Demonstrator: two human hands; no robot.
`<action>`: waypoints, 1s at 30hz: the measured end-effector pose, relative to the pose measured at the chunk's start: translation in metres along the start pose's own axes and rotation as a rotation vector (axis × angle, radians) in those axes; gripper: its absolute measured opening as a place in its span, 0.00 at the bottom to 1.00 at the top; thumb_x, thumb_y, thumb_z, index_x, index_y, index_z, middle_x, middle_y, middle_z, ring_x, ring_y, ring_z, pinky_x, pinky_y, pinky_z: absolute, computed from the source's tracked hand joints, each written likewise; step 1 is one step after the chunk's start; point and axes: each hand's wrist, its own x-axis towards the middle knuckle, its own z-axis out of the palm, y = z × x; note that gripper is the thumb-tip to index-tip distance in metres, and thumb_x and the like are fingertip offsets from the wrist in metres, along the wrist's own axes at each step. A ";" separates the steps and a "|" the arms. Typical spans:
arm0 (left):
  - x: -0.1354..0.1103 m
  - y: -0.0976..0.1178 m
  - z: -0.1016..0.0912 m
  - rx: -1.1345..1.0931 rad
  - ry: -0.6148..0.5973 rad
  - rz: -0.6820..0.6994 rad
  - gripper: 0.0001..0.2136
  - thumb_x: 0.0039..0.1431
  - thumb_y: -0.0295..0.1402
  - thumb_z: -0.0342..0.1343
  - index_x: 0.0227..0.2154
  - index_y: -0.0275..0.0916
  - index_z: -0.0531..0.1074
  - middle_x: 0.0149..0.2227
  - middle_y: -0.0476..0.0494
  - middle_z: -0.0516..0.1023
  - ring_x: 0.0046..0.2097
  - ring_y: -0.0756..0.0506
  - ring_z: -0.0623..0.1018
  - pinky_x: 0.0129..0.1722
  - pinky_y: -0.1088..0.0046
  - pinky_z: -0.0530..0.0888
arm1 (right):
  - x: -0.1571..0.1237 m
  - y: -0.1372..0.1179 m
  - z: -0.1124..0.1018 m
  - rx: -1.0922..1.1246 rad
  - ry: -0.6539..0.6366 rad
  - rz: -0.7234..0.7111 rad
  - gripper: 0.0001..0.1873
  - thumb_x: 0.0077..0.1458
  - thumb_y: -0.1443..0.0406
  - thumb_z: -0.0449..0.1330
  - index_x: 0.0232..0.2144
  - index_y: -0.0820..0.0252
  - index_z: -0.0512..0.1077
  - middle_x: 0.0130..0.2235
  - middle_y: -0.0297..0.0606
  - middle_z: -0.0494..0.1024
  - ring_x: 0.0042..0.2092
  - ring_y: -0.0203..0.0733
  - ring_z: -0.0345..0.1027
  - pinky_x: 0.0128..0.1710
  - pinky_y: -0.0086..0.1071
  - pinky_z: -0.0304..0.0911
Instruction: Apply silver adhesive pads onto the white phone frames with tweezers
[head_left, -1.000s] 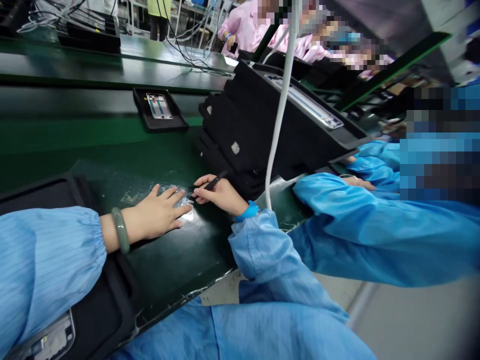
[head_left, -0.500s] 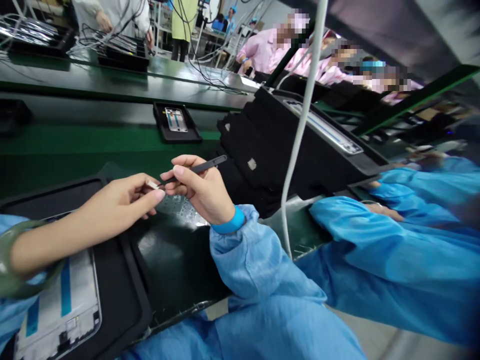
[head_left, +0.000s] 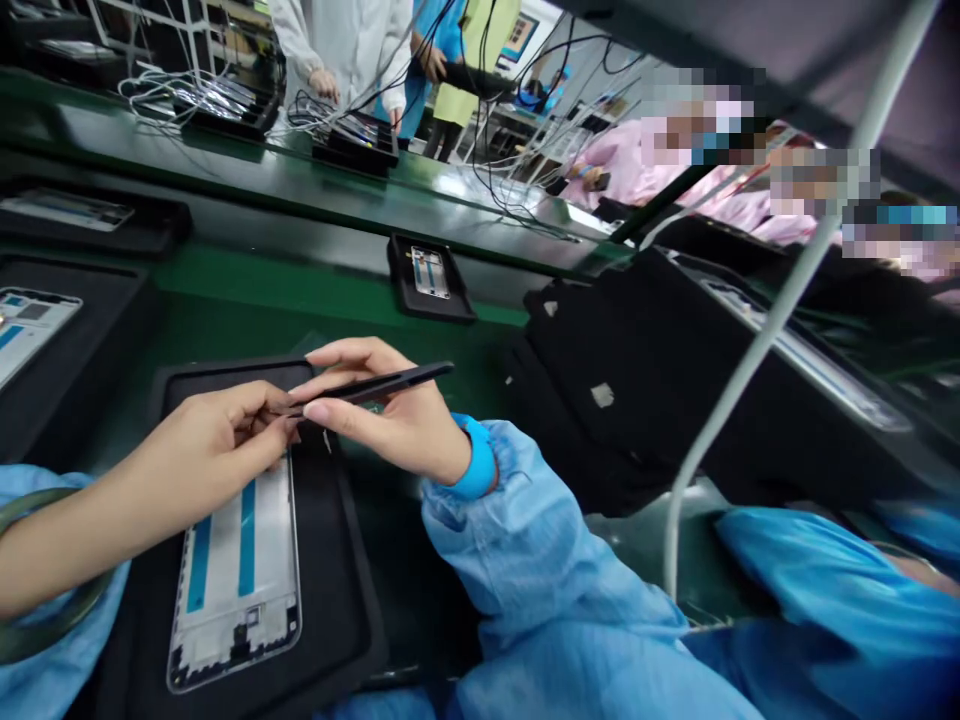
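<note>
My right hand (head_left: 375, 410) grips a pair of black tweezers (head_left: 382, 383), its tips pointing left. Close against those tips, my left hand (head_left: 232, 430) is pinched shut; what lies between its fingers is hidden. Both hands hover over the upper part of a silver phone frame (head_left: 274, 540) with two blue strips. The frame lies in a black foam tray (head_left: 341, 600), its upper end covered by my hands. A small pale sliver (head_left: 327, 441) shows just below my right fingers, too small to name.
More black trays with frames stand at the left (head_left: 97, 330) and on the green bench farther back (head_left: 401, 285). A stack of black trays (head_left: 600, 350) rises at the right, with a white cable (head_left: 750, 380) hanging before it. A co-worker's blue sleeve (head_left: 795, 570) is at the right.
The view has swung left, showing more of the tray and frame. My hands have come over the tray and closer together. The small white piece in my left fingers is now out of sight.
</note>
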 end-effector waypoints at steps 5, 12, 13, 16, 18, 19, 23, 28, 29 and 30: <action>0.001 -0.008 -0.004 0.228 0.000 0.107 0.13 0.57 0.43 0.47 0.25 0.41 0.67 0.21 0.52 0.72 0.22 0.50 0.71 0.22 0.74 0.64 | 0.006 0.014 0.005 -0.121 -0.074 0.013 0.22 0.50 0.60 0.67 0.46 0.57 0.69 0.40 0.36 0.80 0.46 0.43 0.76 0.50 0.38 0.70; -0.003 -0.019 -0.021 0.202 -0.112 -0.003 0.18 0.59 0.49 0.46 0.39 0.42 0.71 0.23 0.51 0.74 0.25 0.48 0.74 0.23 0.73 0.69 | 0.017 0.015 0.010 0.088 -0.012 0.135 0.12 0.46 0.61 0.70 0.29 0.59 0.72 0.35 0.35 0.80 0.37 0.39 0.77 0.40 0.33 0.74; -0.005 -0.024 -0.026 0.196 -0.082 -0.019 0.21 0.59 0.51 0.46 0.46 0.43 0.69 0.26 0.51 0.75 0.27 0.47 0.75 0.25 0.72 0.71 | 0.018 0.017 0.011 0.164 0.040 0.160 0.12 0.45 0.61 0.70 0.27 0.60 0.71 0.35 0.35 0.80 0.35 0.37 0.77 0.38 0.32 0.75; -0.013 -0.046 -0.040 0.324 0.072 0.109 0.25 0.57 0.54 0.50 0.54 0.48 0.64 0.42 0.47 0.77 0.41 0.44 0.77 0.38 0.67 0.76 | 0.023 0.026 0.017 0.361 0.150 0.274 0.14 0.44 0.62 0.71 0.27 0.60 0.70 0.34 0.32 0.79 0.32 0.33 0.76 0.34 0.28 0.75; -0.020 -0.062 -0.044 0.436 0.083 0.267 0.26 0.55 0.53 0.54 0.55 0.50 0.63 0.54 0.46 0.71 0.55 0.40 0.72 0.51 0.61 0.73 | 0.025 0.034 0.022 0.421 0.182 0.347 0.16 0.41 0.62 0.72 0.28 0.60 0.69 0.30 0.29 0.78 0.31 0.33 0.77 0.33 0.27 0.75; -0.024 -0.069 -0.044 0.476 0.064 0.329 0.26 0.55 0.53 0.55 0.55 0.51 0.63 0.58 0.46 0.68 0.60 0.39 0.67 0.56 0.58 0.70 | 0.026 0.037 0.025 0.432 0.192 0.375 0.17 0.41 0.62 0.72 0.28 0.60 0.69 0.28 0.28 0.78 0.31 0.33 0.77 0.33 0.27 0.75; -0.037 -0.084 -0.036 0.533 0.046 0.425 0.26 0.55 0.52 0.56 0.54 0.48 0.63 0.60 0.46 0.67 0.63 0.39 0.64 0.63 0.53 0.61 | 0.027 0.040 0.034 0.398 0.225 0.428 0.19 0.39 0.61 0.73 0.28 0.60 0.67 0.26 0.28 0.77 0.28 0.34 0.77 0.31 0.26 0.75; -0.043 -0.085 -0.027 0.510 0.090 0.435 0.22 0.56 0.50 0.57 0.50 0.46 0.65 0.55 0.46 0.71 0.60 0.42 0.67 0.67 0.55 0.53 | 0.026 0.035 0.042 0.294 0.249 0.444 0.19 0.39 0.59 0.73 0.26 0.60 0.68 0.24 0.30 0.77 0.27 0.35 0.76 0.29 0.27 0.73; -0.043 -0.085 -0.027 0.506 0.093 0.435 0.22 0.56 0.50 0.57 0.49 0.46 0.65 0.55 0.46 0.71 0.60 0.43 0.67 0.67 0.55 0.53 | 0.025 0.034 0.044 0.267 0.253 0.443 0.19 0.38 0.59 0.73 0.25 0.60 0.68 0.23 0.30 0.77 0.27 0.35 0.76 0.29 0.27 0.73; -0.043 -0.086 -0.027 0.503 0.096 0.432 0.21 0.56 0.49 0.57 0.49 0.46 0.65 0.55 0.46 0.71 0.60 0.43 0.67 0.68 0.56 0.52 | 0.024 0.034 0.045 0.239 0.258 0.438 0.18 0.38 0.59 0.73 0.25 0.60 0.68 0.23 0.30 0.77 0.27 0.35 0.75 0.29 0.27 0.72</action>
